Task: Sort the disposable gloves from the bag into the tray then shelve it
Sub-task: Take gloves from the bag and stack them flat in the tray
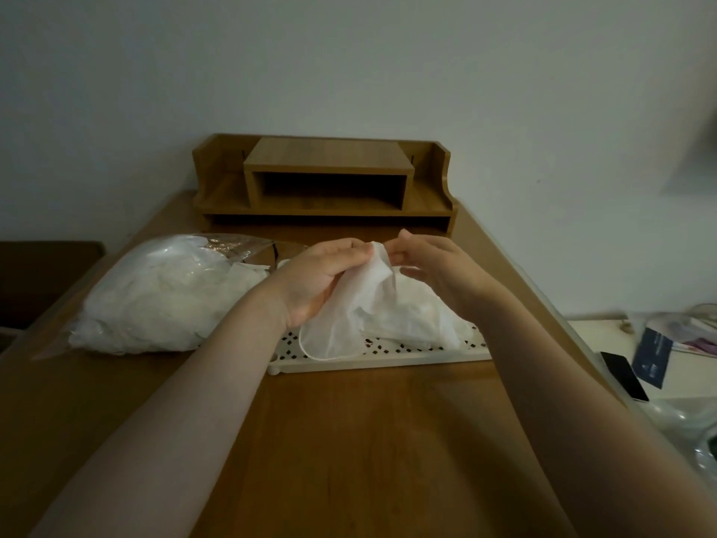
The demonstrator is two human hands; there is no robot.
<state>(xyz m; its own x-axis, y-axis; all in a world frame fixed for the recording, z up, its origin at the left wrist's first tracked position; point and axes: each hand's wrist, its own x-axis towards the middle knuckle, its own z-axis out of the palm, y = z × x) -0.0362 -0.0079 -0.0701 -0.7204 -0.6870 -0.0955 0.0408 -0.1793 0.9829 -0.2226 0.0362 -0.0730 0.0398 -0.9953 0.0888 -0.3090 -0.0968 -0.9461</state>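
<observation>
now we pinch one glove (361, 300) at its top with the left hand (322, 273) and right hand (434, 266), over the tray (388, 361) beside the bag (163, 293); we should spread it flat, then lay it on the pile.

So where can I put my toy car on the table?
The bare wooden table in front of the white perforated tray, between the two arms, has the most room. A thin strip lies between the tray and the brown wooden shelf unit. It is crowded at the clear plastic bag of gloves and where both hands hold a thin white glove.
</observation>
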